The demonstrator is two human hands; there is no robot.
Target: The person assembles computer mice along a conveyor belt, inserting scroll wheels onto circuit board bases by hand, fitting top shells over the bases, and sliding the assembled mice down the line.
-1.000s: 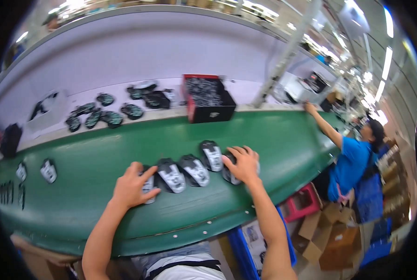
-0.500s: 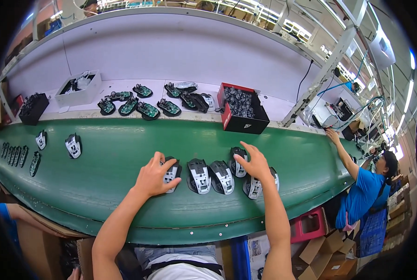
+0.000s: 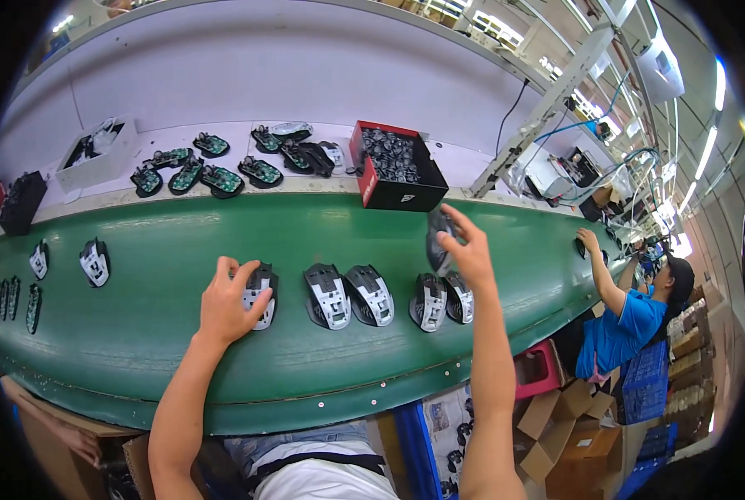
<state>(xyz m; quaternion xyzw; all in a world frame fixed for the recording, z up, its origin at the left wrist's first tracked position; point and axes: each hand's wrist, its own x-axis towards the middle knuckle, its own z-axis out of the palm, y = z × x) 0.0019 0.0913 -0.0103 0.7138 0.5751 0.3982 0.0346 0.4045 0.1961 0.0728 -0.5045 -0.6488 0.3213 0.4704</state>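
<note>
My left hand (image 3: 229, 302) is closed around a partly assembled computer mouse (image 3: 261, 282) lying on the green belt (image 3: 181, 358), fingers at its far end and thumb along its right side. Raised above the belt, my right hand (image 3: 467, 248) grips another mouse (image 3: 437, 243), which is tilted with its dark side showing. Between the hands lie two grey-and-black mice, one (image 3: 328, 296) beside the other (image 3: 369, 294). Below my right hand are two more, a mouse (image 3: 429, 302) and its neighbour (image 3: 459, 298), partly covered by my wrist.
A red-and-black box (image 3: 404, 197) of small dark parts stands on the shelf beyond the belt. Left of it lie several mouse pieces with green circuit boards (image 3: 221, 180). A white box (image 3: 99, 172) is further left. A co-worker (image 3: 614, 321) reaches over the belt at right.
My right hand has lifted a mouse off the belt and moved it away from me. My left hand stays on its mouse. The whole view has shifted, so things appear further left.
</note>
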